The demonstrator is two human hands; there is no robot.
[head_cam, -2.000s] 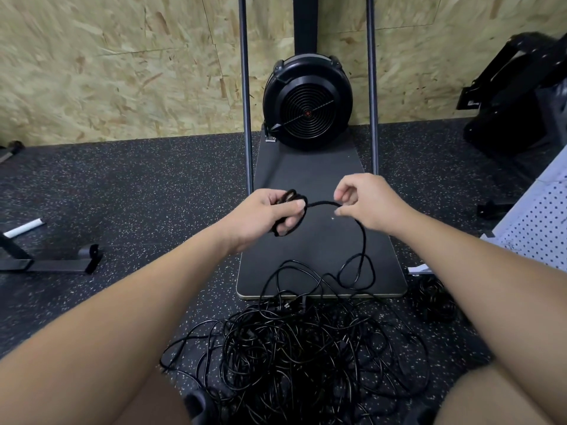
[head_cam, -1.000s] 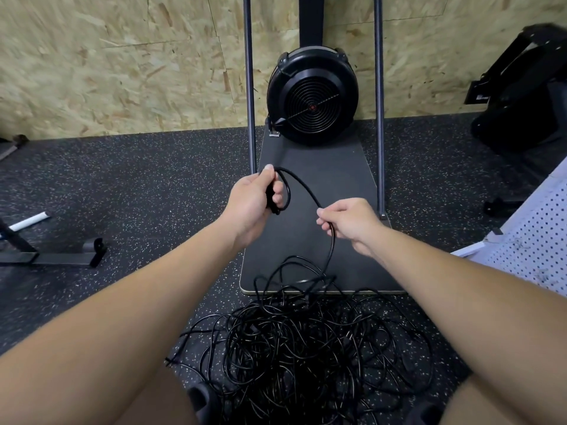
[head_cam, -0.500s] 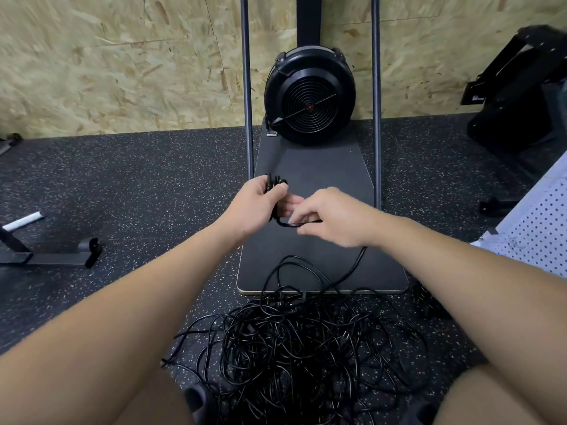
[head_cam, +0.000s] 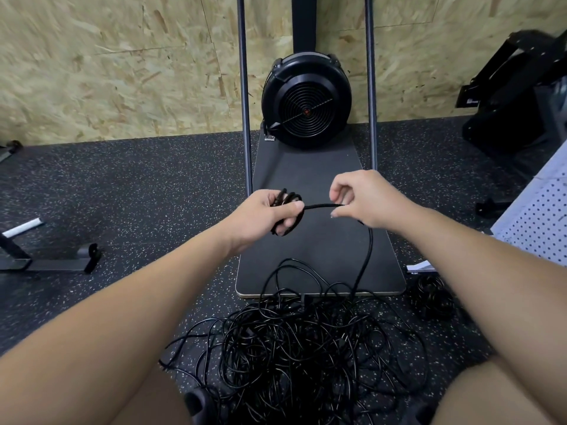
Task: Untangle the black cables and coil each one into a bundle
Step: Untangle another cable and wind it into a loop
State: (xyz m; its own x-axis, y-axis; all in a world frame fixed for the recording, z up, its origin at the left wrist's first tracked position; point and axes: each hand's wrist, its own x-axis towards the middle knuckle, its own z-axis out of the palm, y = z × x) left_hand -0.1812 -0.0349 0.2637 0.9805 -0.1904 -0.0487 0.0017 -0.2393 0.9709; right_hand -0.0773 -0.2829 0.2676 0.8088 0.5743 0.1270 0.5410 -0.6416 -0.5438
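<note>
A big tangle of black cables (head_cam: pixel 303 345) lies on the speckled floor between my knees. My left hand (head_cam: pixel 264 214) grips a small coil of black cable (head_cam: pixel 288 210), its loops wound round the fingers. One strand (head_cam: pixel 322 206) runs taut from the coil to my right hand (head_cam: pixel 365 197), which pinches it between thumb and fingers. Below my right hand the cable (head_cam: pixel 366 256) drops down into the tangle. A small finished bundle (head_cam: pixel 429 294) sits on the floor at the right.
A black board (head_cam: pixel 325 179) lies ahead with a round black fan unit (head_cam: pixel 306 99) at its far end between two upright metal poles. A black metal foot (head_cam: pixel 55 262) is at left, a white perforated panel (head_cam: pixel 537 216) at right, and black equipment (head_cam: pixel 515 102) at far right.
My right hand has drawn away to the right from my left hand, pulling a strand of cable taut between them. The left hand still holds the coil.
</note>
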